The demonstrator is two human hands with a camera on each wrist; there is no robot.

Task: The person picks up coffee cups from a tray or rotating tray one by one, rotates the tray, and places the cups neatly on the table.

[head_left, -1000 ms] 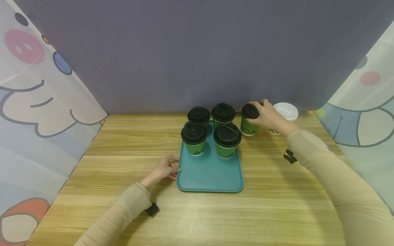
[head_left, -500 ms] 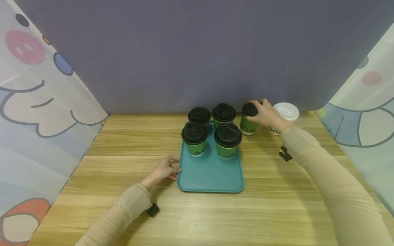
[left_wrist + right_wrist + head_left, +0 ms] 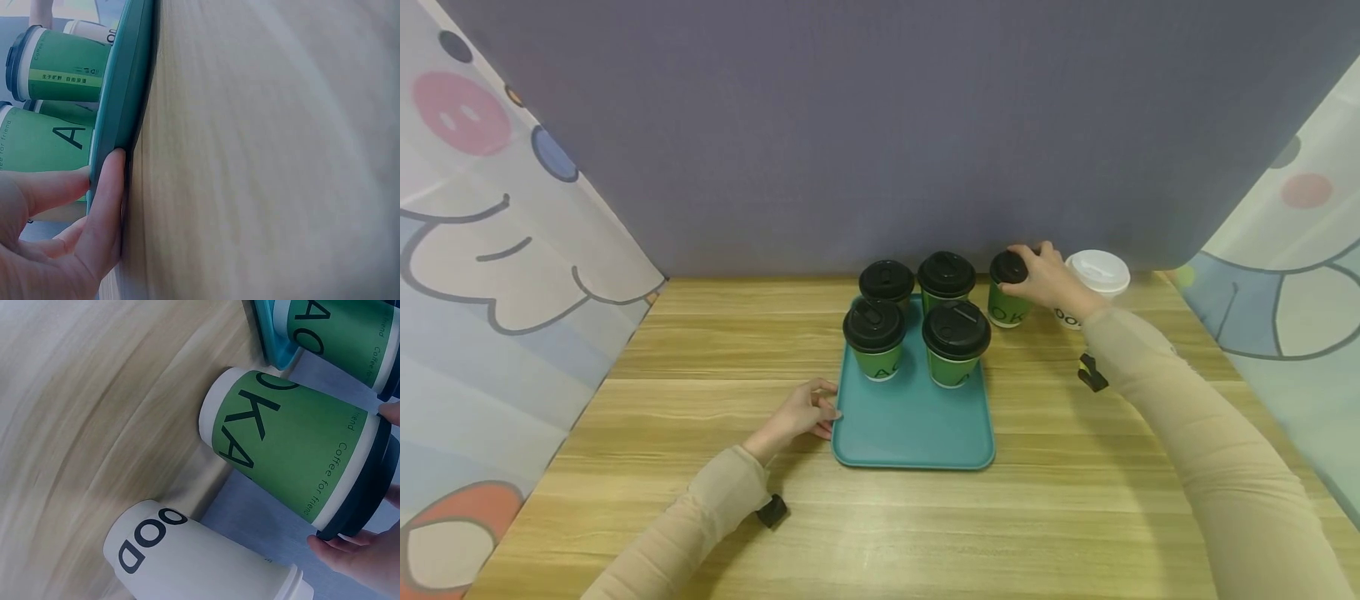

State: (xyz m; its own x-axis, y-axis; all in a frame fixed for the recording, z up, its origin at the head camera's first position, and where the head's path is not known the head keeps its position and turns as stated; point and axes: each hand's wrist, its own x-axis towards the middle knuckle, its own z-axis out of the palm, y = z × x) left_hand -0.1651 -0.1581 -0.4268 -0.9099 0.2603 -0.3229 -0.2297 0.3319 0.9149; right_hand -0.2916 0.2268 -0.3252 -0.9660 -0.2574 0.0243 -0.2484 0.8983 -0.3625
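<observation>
In the head view my left hand [image 3: 799,414] is at the left edge of a teal tray [image 3: 913,437]; the left wrist view shows thumb and fingers pinching its rim [image 3: 122,94]. My right hand [image 3: 1047,279] holds a green paper coffee cup [image 3: 1006,307] from above, to the right of the tray's far end. In the right wrist view, fingertips [image 3: 337,550] curl round the cup's black lid [image 3: 365,487], and "OKA" shows on its side. Several similar green cups with black lids stand upright on the tray, among them a front right cup [image 3: 951,367].
A white paper cup [image 3: 1097,271] with a white lid stands just right of the held cup, partly behind my right hand. A grey panel [image 3: 880,142] rises behind the wooden table [image 3: 722,333]. Printed cartoon curtains [image 3: 467,250] hang on both sides.
The cup in my right hand has shifted slightly back and turned, its lettering now showing "OK" in the head view. My right forearm has moved a little left. The left hand and tray stay put.
</observation>
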